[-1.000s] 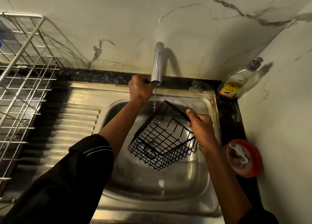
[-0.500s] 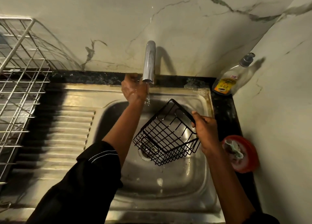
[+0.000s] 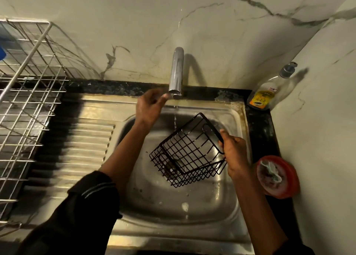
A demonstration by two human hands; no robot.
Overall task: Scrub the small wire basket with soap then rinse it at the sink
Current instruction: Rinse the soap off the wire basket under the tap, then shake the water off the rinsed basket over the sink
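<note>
Left hand: raised to the tap, fingertips at the spout mouth; blurred, so the grip cannot be told.
Right hand: fingers curled round the rim of the wire basket, which is held tilted above the sink bowl beside a thin water stream.
Drain: partly masked by the mesh.

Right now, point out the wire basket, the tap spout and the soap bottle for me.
wire basket (image 3: 187, 153), head view, on its black grid side wall.
tap spout (image 3: 176, 72), head view, on the chrome tube.
soap bottle (image 3: 261, 99), head view, on its yellow label.
</note>
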